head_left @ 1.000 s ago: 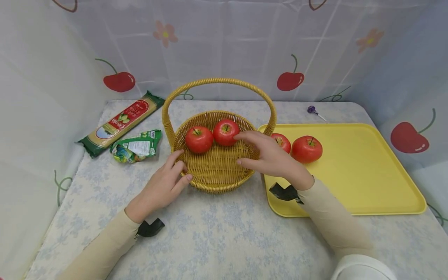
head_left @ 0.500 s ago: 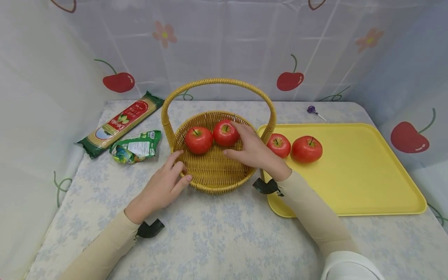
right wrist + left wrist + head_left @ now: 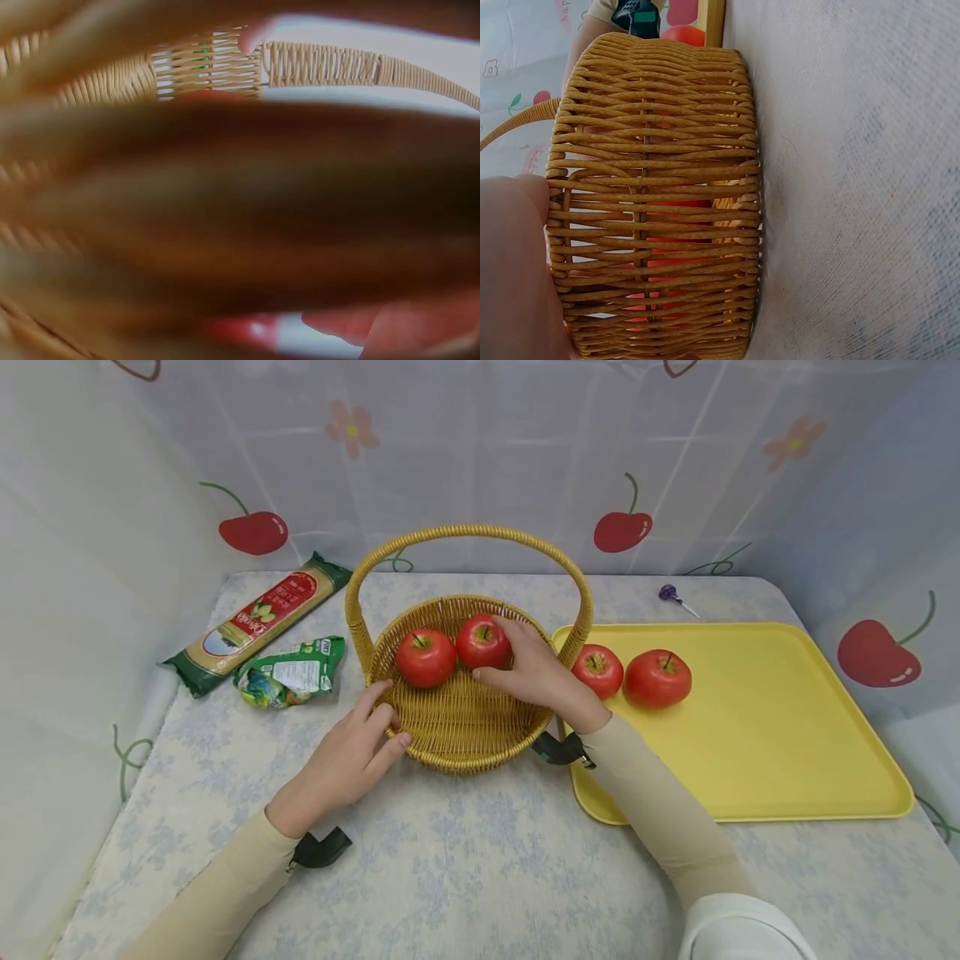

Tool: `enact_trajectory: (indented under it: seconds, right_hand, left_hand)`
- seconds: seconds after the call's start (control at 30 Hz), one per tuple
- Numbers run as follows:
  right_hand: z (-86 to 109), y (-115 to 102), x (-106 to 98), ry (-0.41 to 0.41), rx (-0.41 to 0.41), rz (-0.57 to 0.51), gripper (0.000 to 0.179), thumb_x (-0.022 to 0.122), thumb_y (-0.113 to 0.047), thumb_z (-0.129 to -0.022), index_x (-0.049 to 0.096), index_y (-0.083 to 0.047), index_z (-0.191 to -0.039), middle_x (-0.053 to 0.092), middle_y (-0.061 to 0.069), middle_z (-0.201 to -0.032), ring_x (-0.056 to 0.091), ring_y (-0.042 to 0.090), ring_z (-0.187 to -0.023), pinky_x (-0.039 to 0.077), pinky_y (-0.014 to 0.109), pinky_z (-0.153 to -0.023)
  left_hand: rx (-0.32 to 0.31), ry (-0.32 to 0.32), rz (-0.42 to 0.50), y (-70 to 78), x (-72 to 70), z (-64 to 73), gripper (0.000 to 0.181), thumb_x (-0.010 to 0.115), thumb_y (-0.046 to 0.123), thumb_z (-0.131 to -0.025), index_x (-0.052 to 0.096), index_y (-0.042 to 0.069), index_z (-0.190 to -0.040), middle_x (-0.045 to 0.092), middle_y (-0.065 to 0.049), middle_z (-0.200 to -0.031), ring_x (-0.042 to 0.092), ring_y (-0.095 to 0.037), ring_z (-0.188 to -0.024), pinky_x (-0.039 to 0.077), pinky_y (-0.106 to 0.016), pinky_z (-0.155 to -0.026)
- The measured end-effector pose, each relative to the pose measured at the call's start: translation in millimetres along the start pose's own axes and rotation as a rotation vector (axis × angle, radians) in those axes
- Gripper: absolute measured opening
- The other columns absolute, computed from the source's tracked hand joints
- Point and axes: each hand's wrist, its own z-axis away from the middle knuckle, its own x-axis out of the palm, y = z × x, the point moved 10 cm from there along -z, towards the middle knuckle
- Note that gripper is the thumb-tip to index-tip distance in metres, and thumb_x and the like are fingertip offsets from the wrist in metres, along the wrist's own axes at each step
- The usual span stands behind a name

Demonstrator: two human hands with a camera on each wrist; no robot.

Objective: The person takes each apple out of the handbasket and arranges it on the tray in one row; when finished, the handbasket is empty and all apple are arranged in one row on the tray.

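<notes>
In the head view a yellow wicker basket point(image 3: 456, 765) with a tall arched handle stands mid-table. Two red apples lie in its back half, a left one point(image 3: 426, 657) and a right one point(image 3: 482, 643). My left hand point(image 3: 345, 760) grips the basket's front-left rim, fingers bent over it; the left wrist view shows this hand against the woven wall point(image 3: 652, 202). Reaching in over the right side, my right hand point(image 3: 534, 670) holds the right apple, fingers over its far right side and thumb at its near edge. Blurred weave covers most of the right wrist view.
A yellow tray point(image 3: 780, 727) lies right of the basket, with two more apples point(image 3: 657, 679) at its left end. Behind it lies a purple lollipop point(image 3: 670, 594). Left of the basket are a long green-ended packet point(image 3: 258, 625) and a crumpled green bag point(image 3: 296, 672).
My right hand has moved left and deeper into the basket, its fingers and thumb coming round the right apple. The left hand and the basket have stayed in place.
</notes>
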Motion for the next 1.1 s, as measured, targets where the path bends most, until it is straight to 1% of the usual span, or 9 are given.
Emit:
enact_trajectory:
  seconds: [0.07, 0.17, 0.23, 0.33, 0.53, 0.63, 0.8, 0.97, 1.1]
  right_hand:
    - [-1.9, 0.2, 0.5, -0.004, -0.007, 0.003, 0.084, 0.073, -0.035, -0.090, 0.030, -0.012, -0.159, 0.033, 0.015, -0.161, 0.040, 0.031, -0.146, 0.042, 0.052, -0.114]
    - [-4.1, 0.6, 2.5, -0.016, -0.011, 0.008, 0.084, 0.073, -0.034, -0.090, 0.030, -0.011, -0.159, 0.025, 0.017, -0.166, 0.033, 0.034, -0.152, 0.038, 0.052, -0.117]
    - [-4.9, 2.6, 4.4, -0.027, 0.002, 0.016, 0.085, 0.073, -0.035, -0.090, 0.029, -0.011, -0.159, 0.016, 0.017, -0.170, 0.025, 0.035, -0.155, 0.034, 0.054, -0.119]
    - [-5.3, 5.8, 6.5, -0.033, 0.025, 0.018, 0.084, 0.073, -0.037, -0.090, 0.030, -0.012, -0.159, 0.012, 0.016, -0.171, 0.023, 0.035, -0.156, 0.033, 0.055, -0.119]
    - [-3.8, 8.3, 6.8, -0.009, 0.039, 0.020, 0.075, 0.071, -0.037, -0.092, 0.038, -0.009, -0.154, 0.019, 0.015, -0.167, 0.035, 0.033, -0.150, 0.037, 0.052, -0.117]
    - [-3.1, 8.2, 5.7, 0.015, 0.038, 0.027, 0.071, 0.072, -0.035, -0.092, 0.042, -0.008, -0.151, 0.024, 0.018, -0.162, 0.042, 0.034, -0.143, 0.039, 0.051, -0.115]
    - [-2.4, 8.0, 3.7, 0.055, 0.036, 0.051, 0.059, 0.072, -0.032, -0.093, 0.050, -0.006, -0.141, 0.031, 0.021, -0.155, 0.047, 0.037, -0.137, 0.040, 0.051, -0.114]
    - [-2.5, 7.5, 3.8, 0.065, 0.034, 0.068, 0.052, 0.073, -0.030, -0.092, 0.053, -0.006, -0.133, 0.034, 0.020, -0.152, 0.048, 0.036, -0.135, 0.041, 0.049, -0.114]
    - [-3.9, 5.7, 7.9, 0.032, 0.010, 0.092, 0.054, 0.076, -0.029, -0.090, 0.050, -0.005, -0.130, 0.033, 0.020, -0.157, 0.040, 0.035, -0.145, 0.037, 0.048, -0.117]
  left_hand:
    - [-0.003, -0.002, 0.002, -0.5, -0.3, -0.2, 0.022, 0.054, 0.031, -0.106, 0.052, 0.011, -0.095, 0.034, -0.025, -0.157, 0.063, -0.043, -0.116, 0.051, -0.048, -0.084]
    - [-0.004, -0.002, 0.005, -1.0, -0.8, -0.7, 0.024, 0.053, 0.032, -0.106, 0.053, 0.011, -0.095, 0.034, -0.025, -0.158, 0.062, -0.042, -0.117, 0.051, -0.048, -0.084]
    - [-0.004, -0.002, 0.005, -1.2, -1.1, -0.9, 0.024, 0.053, 0.032, -0.106, 0.052, 0.011, -0.095, 0.034, -0.025, -0.158, 0.063, -0.042, -0.117, 0.051, -0.048, -0.084]
    - [-0.002, 0.001, 0.001, -1.4, -1.3, -1.1, 0.024, 0.054, 0.031, -0.106, 0.052, 0.011, -0.094, 0.034, -0.026, -0.157, 0.062, -0.043, -0.117, 0.051, -0.048, -0.084]
    - [0.003, 0.002, -0.003, -0.6, -1.0, -1.4, 0.025, 0.053, 0.033, -0.106, 0.052, 0.011, -0.094, 0.035, -0.026, -0.157, 0.060, -0.044, -0.121, 0.051, -0.049, -0.085]
    - [0.007, 0.003, -0.002, 0.4, -1.1, -1.5, 0.026, 0.053, 0.033, -0.106, 0.051, 0.011, -0.094, 0.035, -0.027, -0.157, 0.060, -0.045, -0.121, 0.051, -0.049, -0.084]
    - [0.006, 0.003, -0.002, 0.5, -0.6, -1.4, 0.023, 0.054, 0.030, -0.105, 0.051, 0.011, -0.094, 0.035, -0.027, -0.157, 0.061, -0.045, -0.118, 0.051, -0.049, -0.083]
    - [0.005, 0.005, 0.000, 0.1, -0.1, -1.2, 0.022, 0.055, 0.029, -0.105, 0.051, 0.011, -0.093, 0.035, -0.027, -0.156, 0.062, -0.044, -0.117, 0.051, -0.048, -0.083]
    - [0.007, 0.010, -0.002, -0.1, -0.4, -0.8, 0.024, 0.054, 0.031, -0.106, 0.052, 0.011, -0.093, 0.035, -0.027, -0.156, 0.063, -0.043, -0.115, 0.050, -0.047, -0.081]
